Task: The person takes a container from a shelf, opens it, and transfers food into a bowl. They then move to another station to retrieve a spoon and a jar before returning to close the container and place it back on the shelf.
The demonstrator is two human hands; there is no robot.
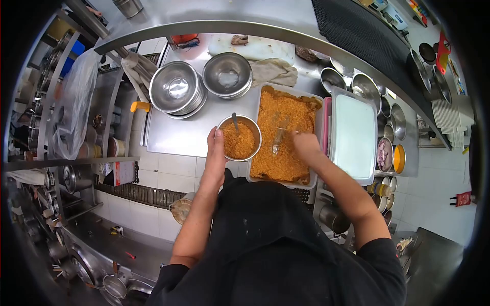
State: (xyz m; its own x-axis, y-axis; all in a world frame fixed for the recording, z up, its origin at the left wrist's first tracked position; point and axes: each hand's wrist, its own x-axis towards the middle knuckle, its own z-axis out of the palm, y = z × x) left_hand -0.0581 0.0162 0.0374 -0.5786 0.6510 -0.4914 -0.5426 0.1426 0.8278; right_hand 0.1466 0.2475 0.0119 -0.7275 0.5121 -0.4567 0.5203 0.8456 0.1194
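Observation:
My left hand [217,153] is wrapped round the side of a round metal bowl [258,133] that holds an orange, crumbly mix [241,145]. A spoon [235,120] stands in that mix, its handle leaning on the rim. To the right of the bowl lies a large clear rectangular tub [255,171], spread with a thick layer of the same orange mix [286,164]. Over its right half, my right hand [306,147] is closed at the end of a shiny metal utensil [278,141], whose flat part lies on the mix. The exact kind of utensil cannot be made out.
Two stacks of metal bowls [175,87] [227,75] stand behind on the steel table [168,135]. A pale lidded container [353,135] sits right of the tub. Farther back are a cloth [275,72] and a white board [265,49]. A steel shelf edge [219,26] crosses above.

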